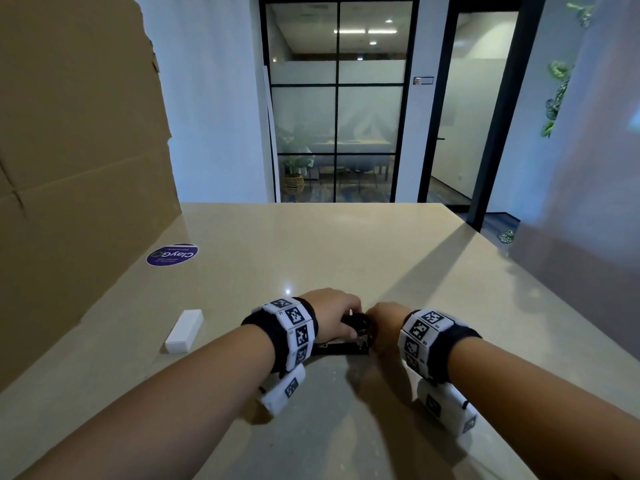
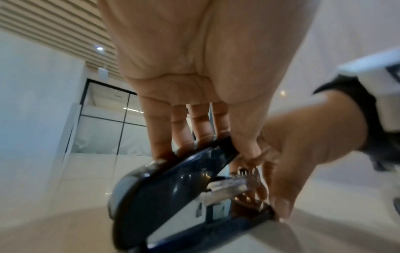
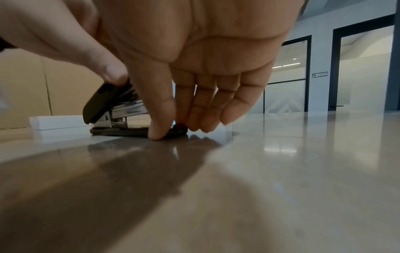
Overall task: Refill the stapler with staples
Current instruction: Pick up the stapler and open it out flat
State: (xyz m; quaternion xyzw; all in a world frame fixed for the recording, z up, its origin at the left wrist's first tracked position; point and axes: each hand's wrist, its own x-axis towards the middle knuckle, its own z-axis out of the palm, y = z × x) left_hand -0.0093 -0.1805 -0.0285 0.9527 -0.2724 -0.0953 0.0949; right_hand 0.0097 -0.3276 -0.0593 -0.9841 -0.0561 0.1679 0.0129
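A black stapler lies on the beige table between my hands. My left hand pinches its top cover between fingers and thumb, and the cover is tilted up off the silver magazine. My right hand holds the right end of the base, thumb on the near side and fingers on the far side. In the right wrist view the cover stands at an angle above the magazine. A small white staple box lies closed to the left of the stapler.
A large cardboard sheet stands along the table's left side, with a round purple sticker on the table near its foot. The table's right edge runs diagonally past my right arm. Glass office partitions stand beyond the far edge.
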